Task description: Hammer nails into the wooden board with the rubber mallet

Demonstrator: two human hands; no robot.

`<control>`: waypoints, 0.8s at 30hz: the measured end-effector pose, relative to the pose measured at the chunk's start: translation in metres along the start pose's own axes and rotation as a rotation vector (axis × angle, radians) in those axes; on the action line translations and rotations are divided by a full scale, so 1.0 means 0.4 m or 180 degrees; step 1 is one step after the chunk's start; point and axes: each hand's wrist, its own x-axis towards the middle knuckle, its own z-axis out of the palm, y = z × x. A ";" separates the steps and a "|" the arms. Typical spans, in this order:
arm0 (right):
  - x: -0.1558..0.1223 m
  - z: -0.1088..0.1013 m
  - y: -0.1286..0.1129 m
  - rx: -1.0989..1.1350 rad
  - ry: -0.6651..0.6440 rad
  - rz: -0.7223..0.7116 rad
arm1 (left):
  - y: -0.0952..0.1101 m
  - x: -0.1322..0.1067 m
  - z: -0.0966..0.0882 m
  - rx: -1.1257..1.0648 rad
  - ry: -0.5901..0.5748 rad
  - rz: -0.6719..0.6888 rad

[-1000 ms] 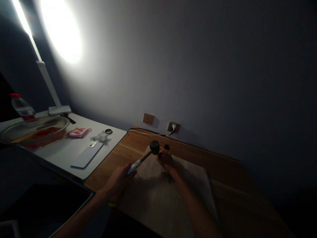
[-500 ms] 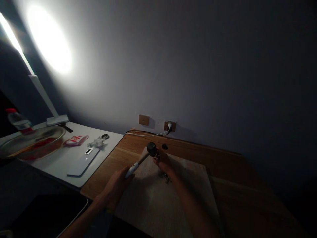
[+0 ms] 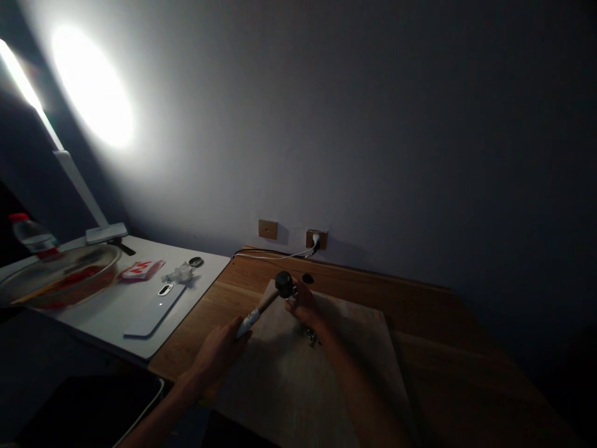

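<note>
A mallet (image 3: 267, 300) with a dark round head and a white-wrapped grip is held in my left hand (image 3: 222, 346), whose fingers are closed round the handle's lower end. Its head hangs over the far part of a pale board (image 3: 284, 386). Close beside that head, my right hand (image 3: 303, 307) is closed, with a small shiny bit showing at the fingertips; what it holds is too dark and small to name. Several small metal pieces (image 3: 311, 337) lie on the board under my right wrist.
On the white table at left are a white flat device with a small display (image 3: 156, 310), crumpled plastic (image 3: 180, 274), a red-and-white packet (image 3: 141, 270), a large bowl (image 3: 112, 255), a bottle (image 3: 32, 235) and a lit lamp (image 3: 81, 186). A plugged-in socket (image 3: 317, 239) is on the wall.
The view has shifted slightly, so the wall and tables sit a little lower in the picture. Both hands keep nearly the same place and hold, with the mallet head still beside my right hand.
</note>
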 end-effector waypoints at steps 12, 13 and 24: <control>0.003 0.012 0.018 -0.0058 0.0026 0.0245 | -0.028 -0.011 0.009 -0.0267 0.0187 -0.0032; 0.006 0.014 0.017 -0.0082 0.0043 0.0279 | -0.034 -0.011 0.014 -0.0308 0.0188 -0.0074; -0.065 -0.118 -0.022 -0.0598 -0.0725 0.0438 | -0.021 -0.037 0.052 -0.1225 0.0359 -0.0058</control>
